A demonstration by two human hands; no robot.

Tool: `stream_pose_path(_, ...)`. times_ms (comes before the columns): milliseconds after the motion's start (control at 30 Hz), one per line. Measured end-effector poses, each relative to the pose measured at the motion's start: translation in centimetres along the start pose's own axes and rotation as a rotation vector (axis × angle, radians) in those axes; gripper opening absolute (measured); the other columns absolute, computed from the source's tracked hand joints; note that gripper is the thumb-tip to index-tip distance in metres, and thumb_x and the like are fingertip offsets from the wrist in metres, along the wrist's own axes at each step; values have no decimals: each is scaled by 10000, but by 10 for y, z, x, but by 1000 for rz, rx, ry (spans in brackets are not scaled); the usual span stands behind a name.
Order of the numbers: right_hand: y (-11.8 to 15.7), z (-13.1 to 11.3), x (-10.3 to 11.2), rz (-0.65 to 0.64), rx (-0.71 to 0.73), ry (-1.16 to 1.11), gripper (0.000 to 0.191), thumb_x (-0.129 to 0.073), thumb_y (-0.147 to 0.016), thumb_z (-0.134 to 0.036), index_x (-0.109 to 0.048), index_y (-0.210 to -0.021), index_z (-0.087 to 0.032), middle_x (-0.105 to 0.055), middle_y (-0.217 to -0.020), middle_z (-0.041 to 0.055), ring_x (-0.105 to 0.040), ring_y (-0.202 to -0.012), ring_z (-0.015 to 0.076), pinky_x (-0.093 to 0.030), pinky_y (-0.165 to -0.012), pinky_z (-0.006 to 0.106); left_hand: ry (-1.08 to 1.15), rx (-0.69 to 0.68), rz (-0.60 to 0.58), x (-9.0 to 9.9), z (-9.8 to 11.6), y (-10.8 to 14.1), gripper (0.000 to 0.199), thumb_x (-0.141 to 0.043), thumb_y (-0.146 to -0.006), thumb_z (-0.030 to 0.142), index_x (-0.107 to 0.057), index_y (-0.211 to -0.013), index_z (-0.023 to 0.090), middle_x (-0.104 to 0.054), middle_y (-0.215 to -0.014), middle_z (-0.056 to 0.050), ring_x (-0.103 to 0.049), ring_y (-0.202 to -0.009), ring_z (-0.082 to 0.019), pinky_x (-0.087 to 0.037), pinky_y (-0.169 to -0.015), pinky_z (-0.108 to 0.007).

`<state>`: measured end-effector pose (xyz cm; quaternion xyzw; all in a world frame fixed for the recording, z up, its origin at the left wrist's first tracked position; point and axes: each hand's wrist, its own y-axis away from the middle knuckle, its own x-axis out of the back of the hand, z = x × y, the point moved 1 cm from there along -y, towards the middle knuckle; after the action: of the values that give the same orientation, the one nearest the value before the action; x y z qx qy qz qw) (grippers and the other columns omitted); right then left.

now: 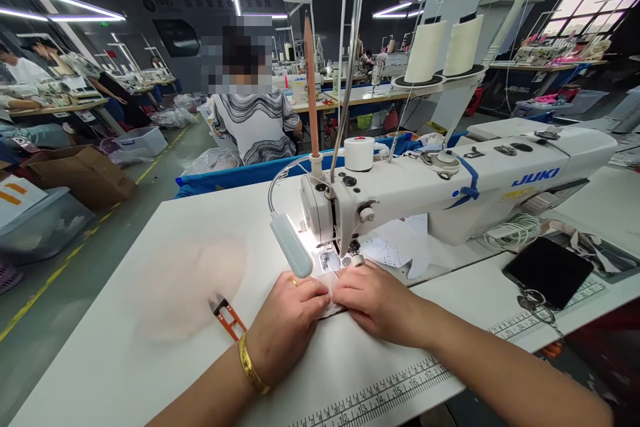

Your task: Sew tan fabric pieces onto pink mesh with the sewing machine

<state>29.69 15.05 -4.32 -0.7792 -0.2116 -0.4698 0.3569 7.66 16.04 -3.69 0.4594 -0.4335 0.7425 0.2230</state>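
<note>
Just in front of the needle area of a white sewing machine [390, 187], both hands meet over a small piece of pale fabric [327, 293]. My left hand [290, 313] grips its left side, fingers bent and pressed together. From the right, my right hand [375, 300] pinches the same fabric close to the presser foot. The fingertips partly hide the fabric. A lit lamp [291, 245] on a bendy neck hangs above my left fingers. Orange-handled thread snips [227, 317] lie beside my left wrist.
A black phone [549, 271] and keys [534, 301] lie at the right. A printed ruler [380, 397] runs along the table's front edge. Thread cones [425, 51] stand behind the machine. Ahead, a person [255, 113] sits facing away. Boxes [80, 177] line the left aisle.
</note>
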Motion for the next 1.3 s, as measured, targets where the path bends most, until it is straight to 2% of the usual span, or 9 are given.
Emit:
stream_pose_path(67,1,0,0,12,6,7,242,-565,-807,-6,-648,-896,-215,-696,-918,0,-553,-860,190,-341,-739,325,-9,-4,3,1,1,1,311,-468,-975,53,-729,-997,222,-783,-1037,-11,-686,-833,-179,-471,-748,-360)
stream_pose_path(233,0,3,-4,24,-31,48,241,-553,-829,-4,-656,-896,-212,-707,-929,5,-535,-825,189,-341,-749,336,-44,-8,13,-2,-2,-2,358,-447,-909,-8,-715,-996,212,-788,-1018,-28,-691,-798,-190,-451,-667,-345)
stream_pose_path(467,-2,9,-9,12,-68,90,234,-524,-863,1,-624,-898,-207,-697,-910,12,-523,-796,192,-354,-748,337,-101,10,-16,0,-9,-9,342,-426,-959,28,-710,-1000,213,-787,-1048,-46,-714,-850,-195,-464,-649,-312)
stream_pose_path(833,-4,7,-13,37,-78,76,260,-512,-890,-4,-649,-938,-221,-694,-905,26,-559,-837,205,-393,-766,345,-13,-32,-27,0,-13,-6,341,-452,-946,-1,-705,-965,226,-779,-967,-37,-714,-846,-181,-526,-807,-333)
stream_pose_path(1033,-5,8,-15,59,-89,95,292,-485,-909,-11,-661,-996,-228,-668,-881,38,-541,-824,218,-398,-753,342,-38,4,-27,-1,-18,-7,338,-482,-932,25,-709,-1043,250,-775,-968,-25,-718,-834,-190,-537,-846,-353)
stream_pose_path(1300,-9,11,-16,91,-105,82,341,-496,-893,-6,-670,-1080,-233,-676,-951,58,-545,-862,237,-431,-768,354,-84,51,24,-6,-25,-13,270,-492,-970,86,-709,-940,244,-755,-868,-21,-714,-819,-189,-550,-852,-352)
